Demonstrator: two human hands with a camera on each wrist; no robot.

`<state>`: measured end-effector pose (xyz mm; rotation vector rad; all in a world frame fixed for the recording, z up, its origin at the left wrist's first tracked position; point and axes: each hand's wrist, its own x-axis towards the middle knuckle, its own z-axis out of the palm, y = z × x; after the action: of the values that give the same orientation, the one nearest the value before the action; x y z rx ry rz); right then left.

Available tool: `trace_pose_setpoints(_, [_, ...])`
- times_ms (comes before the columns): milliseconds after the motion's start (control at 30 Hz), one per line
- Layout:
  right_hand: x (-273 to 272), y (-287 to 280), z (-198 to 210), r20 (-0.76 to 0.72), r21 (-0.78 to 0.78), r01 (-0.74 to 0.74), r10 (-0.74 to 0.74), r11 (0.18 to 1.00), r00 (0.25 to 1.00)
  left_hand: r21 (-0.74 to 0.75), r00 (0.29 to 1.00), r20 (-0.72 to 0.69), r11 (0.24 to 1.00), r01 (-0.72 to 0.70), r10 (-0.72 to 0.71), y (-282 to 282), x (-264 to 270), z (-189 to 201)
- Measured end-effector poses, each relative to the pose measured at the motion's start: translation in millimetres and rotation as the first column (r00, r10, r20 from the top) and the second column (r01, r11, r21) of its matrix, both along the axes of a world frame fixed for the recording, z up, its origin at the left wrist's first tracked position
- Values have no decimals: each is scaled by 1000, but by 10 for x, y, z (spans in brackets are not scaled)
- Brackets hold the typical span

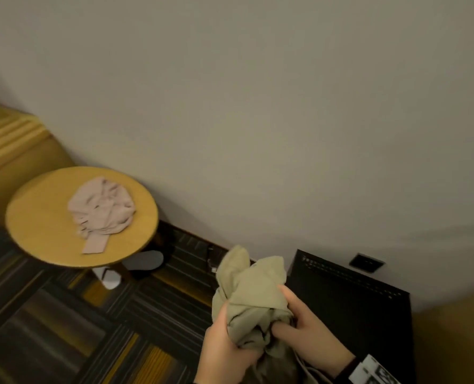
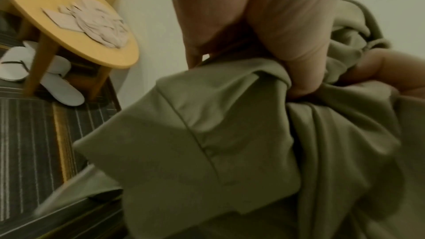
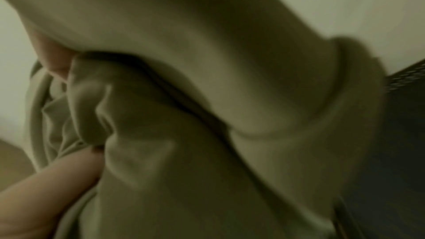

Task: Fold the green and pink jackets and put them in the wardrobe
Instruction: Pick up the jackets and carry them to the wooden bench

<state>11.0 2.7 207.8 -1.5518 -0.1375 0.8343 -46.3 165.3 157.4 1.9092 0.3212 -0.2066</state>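
Both my hands, left hand point(image 1: 224, 347) and right hand point(image 1: 307, 333), fingers curled into the bunched, unfolded green jacket point(image 1: 253, 295); pink jacket point(image 1: 101, 209) lies crumpled on the tabletop point(image 1: 36, 225), far left. Nothing folded, no wardrobe visible.

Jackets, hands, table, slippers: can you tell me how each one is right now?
green jacket: bunched up, not folded, held in the air by both hands
pink jacket: crumpled in a heap on the round table, untouched
left hand: grips the green jacket
right hand: grips the green jacket
round table: standing upright by the wall
white slippers: lying on the floor under the table
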Motion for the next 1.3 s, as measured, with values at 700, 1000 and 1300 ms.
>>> trace_pose_setpoints(700, [1258, 4089, -595, -33, -282, 47, -58, 958, 998, -17, 785, 19, 785, -619, 619, 4723, 229, 506])
trace_pose_setpoints(1000, [1939, 5627, -1339, 47, -478, -72, 107, 875, 993, 55, 717, 38, 715, -697, 696, 5913, 683, 332])
trace_pose_setpoints(1300, [2711, 6877, -2443, -20, -694, -173, 222, 699, 975, 61, 715, -111, 723, -688, 690, 7237, 1537, -309])
